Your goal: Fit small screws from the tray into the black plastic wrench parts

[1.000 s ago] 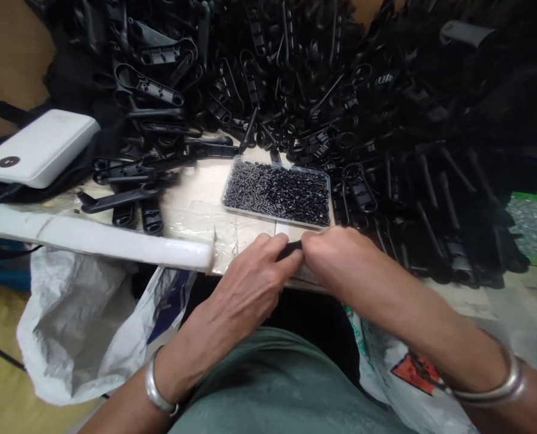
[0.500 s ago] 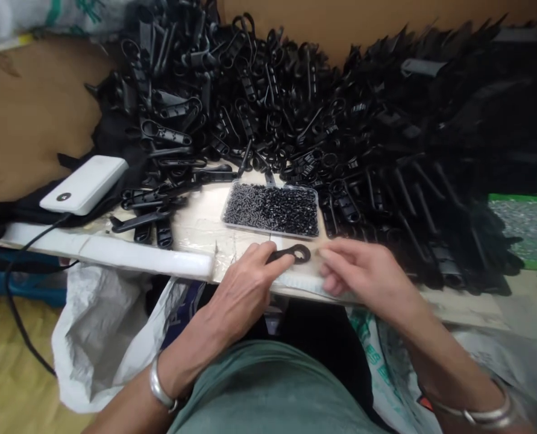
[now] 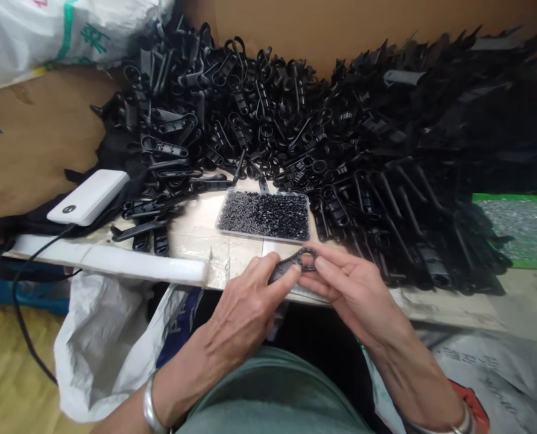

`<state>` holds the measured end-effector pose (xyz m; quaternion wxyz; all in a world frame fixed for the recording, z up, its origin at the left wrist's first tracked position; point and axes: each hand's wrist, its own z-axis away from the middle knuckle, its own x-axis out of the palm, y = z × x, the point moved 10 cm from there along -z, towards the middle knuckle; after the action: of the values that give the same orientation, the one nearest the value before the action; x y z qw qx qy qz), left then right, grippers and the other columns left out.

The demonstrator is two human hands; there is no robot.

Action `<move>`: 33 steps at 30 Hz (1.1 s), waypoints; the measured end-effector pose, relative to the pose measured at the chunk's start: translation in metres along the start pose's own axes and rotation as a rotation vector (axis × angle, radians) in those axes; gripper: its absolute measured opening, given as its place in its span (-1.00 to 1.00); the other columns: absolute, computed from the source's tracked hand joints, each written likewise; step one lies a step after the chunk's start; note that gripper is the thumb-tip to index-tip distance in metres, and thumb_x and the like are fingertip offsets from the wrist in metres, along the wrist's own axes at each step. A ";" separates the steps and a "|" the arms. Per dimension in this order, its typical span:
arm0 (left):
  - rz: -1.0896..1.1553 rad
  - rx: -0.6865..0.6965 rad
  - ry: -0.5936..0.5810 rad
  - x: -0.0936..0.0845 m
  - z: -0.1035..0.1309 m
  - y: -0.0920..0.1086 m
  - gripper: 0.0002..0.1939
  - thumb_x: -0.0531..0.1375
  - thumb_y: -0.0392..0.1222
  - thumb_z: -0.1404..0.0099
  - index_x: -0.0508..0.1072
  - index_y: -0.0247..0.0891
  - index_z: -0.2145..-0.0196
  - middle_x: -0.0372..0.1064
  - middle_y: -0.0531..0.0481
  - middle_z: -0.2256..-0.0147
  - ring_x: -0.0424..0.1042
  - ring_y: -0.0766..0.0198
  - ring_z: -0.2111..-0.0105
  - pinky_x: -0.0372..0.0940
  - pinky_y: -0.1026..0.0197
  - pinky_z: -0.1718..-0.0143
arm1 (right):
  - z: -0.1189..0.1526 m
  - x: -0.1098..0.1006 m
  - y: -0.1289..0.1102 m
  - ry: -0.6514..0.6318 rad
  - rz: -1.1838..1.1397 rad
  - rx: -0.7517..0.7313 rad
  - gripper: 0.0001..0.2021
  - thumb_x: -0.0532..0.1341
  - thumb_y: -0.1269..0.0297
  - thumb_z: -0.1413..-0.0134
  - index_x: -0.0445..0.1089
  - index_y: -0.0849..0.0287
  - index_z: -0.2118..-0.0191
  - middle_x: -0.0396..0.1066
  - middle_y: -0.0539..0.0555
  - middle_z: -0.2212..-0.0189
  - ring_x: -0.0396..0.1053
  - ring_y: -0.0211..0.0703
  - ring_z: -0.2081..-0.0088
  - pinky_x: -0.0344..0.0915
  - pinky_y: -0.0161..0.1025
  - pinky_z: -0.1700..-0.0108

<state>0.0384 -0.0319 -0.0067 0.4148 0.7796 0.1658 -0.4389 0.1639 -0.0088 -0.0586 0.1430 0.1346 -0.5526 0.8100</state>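
Between my two hands is a black plastic handle part with a ring-shaped end. My left hand is closed on its narrower body, thumb and fingers pinching it. At the ring end, my right hand grips the rim with thumb and fingertips; whether it also holds a tiny piece is hidden. Just beyond the hands sits a clear plastic box filled with small black and dark grey pieces.
Heaps of similar black plastic parts cover the back and right of the bench. A white power bank with a cable lies at left, behind a white foam strip. At far right is a green tray of small metallic pieces.
My right hand has come in from the right and now grips the ring end. The handle part has tilted up, its ring turned more toward me. The view has shifted slightly.
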 end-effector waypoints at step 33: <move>-0.029 0.022 0.386 -0.061 0.012 -0.009 -0.54 0.15 -0.14 -0.33 0.24 -0.12 -0.16 0.36 -0.04 -0.05 0.38 0.17 -0.01 0.29 0.16 -0.07 | 0.009 -0.006 -0.100 0.210 0.946 -0.441 -0.55 0.07 0.25 -0.22 0.22 0.06 -0.22 0.39 0.02 0.40 0.26 -0.28 0.49 0.22 -0.33 0.48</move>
<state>-0.0078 -0.0302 0.0355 0.3605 0.8513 0.2487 -0.2888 0.2079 0.0174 0.0283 -0.1584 -0.2443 -0.6927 0.6598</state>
